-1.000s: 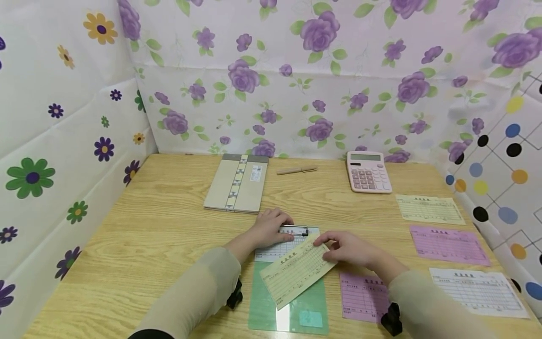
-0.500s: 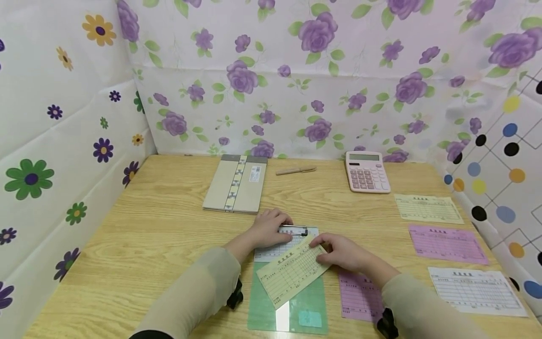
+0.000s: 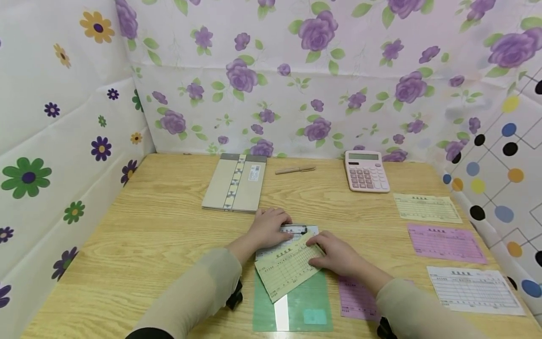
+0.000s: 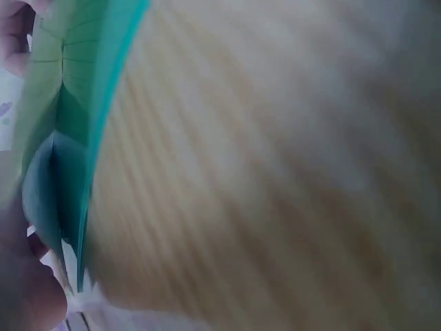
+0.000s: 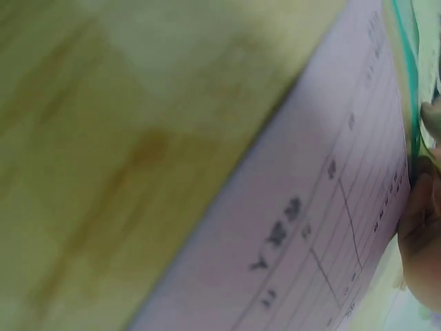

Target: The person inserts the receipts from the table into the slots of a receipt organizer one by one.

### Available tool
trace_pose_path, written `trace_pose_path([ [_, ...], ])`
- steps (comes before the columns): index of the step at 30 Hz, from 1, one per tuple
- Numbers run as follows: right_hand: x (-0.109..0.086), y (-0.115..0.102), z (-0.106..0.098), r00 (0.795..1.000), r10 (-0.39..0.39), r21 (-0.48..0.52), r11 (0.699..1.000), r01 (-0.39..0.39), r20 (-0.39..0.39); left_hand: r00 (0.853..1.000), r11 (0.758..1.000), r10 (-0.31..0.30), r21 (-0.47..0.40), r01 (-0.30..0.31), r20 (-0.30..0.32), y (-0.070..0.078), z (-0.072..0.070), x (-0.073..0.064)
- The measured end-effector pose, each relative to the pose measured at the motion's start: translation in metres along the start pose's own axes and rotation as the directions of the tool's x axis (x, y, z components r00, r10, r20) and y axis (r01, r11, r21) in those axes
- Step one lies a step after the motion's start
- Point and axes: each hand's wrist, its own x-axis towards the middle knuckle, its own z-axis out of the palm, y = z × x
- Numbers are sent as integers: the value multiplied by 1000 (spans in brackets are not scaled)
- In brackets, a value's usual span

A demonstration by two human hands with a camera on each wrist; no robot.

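Note:
My left hand (image 3: 270, 229) grips the top of a translucent green clipboard (image 3: 302, 308), its thumb over the metal clip (image 3: 296, 229). A white printed slip (image 3: 263, 254) lies under the clip, partly covered. Between thumb and fingers, my right hand (image 3: 336, 254) pinches the upper right end of a yellow printed slip (image 3: 288, 270), which slants over the white slip and the board. In the left wrist view the board's green edge (image 4: 114, 96) rises steeply beside the fingers. A pink slip (image 3: 357, 299) lies right of the board, partly hidden by my right arm.
Along the table's right side lie another yellow slip (image 3: 427, 208), a pink slip (image 3: 446, 243) and a white slip (image 3: 476, 289). Farther back are a beige folder (image 3: 235, 183), a pen (image 3: 295, 170) and a pink calculator (image 3: 366, 171). Patterned cloth walls border the table.
My right hand has moved the yellow slip slightly left and up, farther over the white slip. The clipboard's lower end has swung a little to the right; my left hand stays at the clip.

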Motion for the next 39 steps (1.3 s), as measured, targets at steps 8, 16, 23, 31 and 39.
trace_pose_path([
  [8,-2,-8,3,999,-14,-129,992,10,-31,998,997,63,45,-64,11,-1,-8,2],
  [16,-2,-10,4,999,-4,-184,983,-6,-50,995,995,91,42,-93,47,-2,-15,4],
  [23,2,-12,6,995,67,-169,983,-79,-70,995,997,66,27,-69,81,-1,-15,4],
  [31,7,-15,6,987,122,-187,972,-140,-103,995,998,62,7,-62,73,1,-16,2],
  [39,11,-15,8,979,161,-187,965,-183,-128,997,998,57,30,-59,60,2,-16,1],
])
